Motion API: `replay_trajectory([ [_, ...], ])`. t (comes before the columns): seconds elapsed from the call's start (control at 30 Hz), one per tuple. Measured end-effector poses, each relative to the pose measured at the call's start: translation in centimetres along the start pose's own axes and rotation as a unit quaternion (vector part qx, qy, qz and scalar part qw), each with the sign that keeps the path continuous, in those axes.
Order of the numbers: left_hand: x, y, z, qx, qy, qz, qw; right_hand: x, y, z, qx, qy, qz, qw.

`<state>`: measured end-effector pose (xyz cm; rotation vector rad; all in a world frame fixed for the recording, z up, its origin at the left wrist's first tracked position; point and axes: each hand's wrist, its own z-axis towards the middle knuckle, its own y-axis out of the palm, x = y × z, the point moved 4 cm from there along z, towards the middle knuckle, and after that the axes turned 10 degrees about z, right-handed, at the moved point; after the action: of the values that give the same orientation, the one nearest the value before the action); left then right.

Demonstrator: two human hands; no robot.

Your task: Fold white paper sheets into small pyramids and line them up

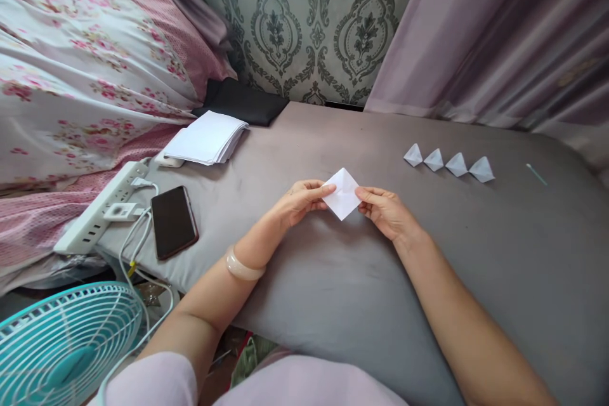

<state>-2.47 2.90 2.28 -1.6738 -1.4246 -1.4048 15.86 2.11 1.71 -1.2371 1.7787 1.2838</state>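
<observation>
Between my two hands is a small white folded paper (342, 196), held as a diamond with one corner toward me. My left hand (304, 198) pinches its left corner, thumb on top and fingers beneath. At the opposite corner, my right hand (383, 208) has the same thumb-over-fingers pinch. The paper is just above the grey-covered surface; its underside is hidden. To the right, several folded white paper pieces (457, 164) stand in a slanting row, apart from my hands.
A stack of white paper sheets (207, 137) lies at the back left before a black folded item (247, 101). Nearer are a phone (174, 222), a white power strip (102, 209) with cables and a turquoise fan (71, 349). A thin pale stick (536, 174) lies far right.
</observation>
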Motion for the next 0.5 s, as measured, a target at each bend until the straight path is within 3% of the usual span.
replay_trajectory([
  [0.23,-0.1,-0.6,0.3,0.032,0.008,0.04,0.999,-0.1,-0.3,0.0,-0.006,0.017,0.016,1.0],
  [0.37,-0.2,-0.9,0.5,0.038,0.033,0.075,0.996,-0.4,-0.6,-0.1,-0.052,0.009,-0.053,0.997],
  [0.5,0.4,-0.9,0.1,0.039,0.068,0.152,0.985,-1.1,-1.1,0.0,-0.071,-0.052,-0.146,0.985],
])
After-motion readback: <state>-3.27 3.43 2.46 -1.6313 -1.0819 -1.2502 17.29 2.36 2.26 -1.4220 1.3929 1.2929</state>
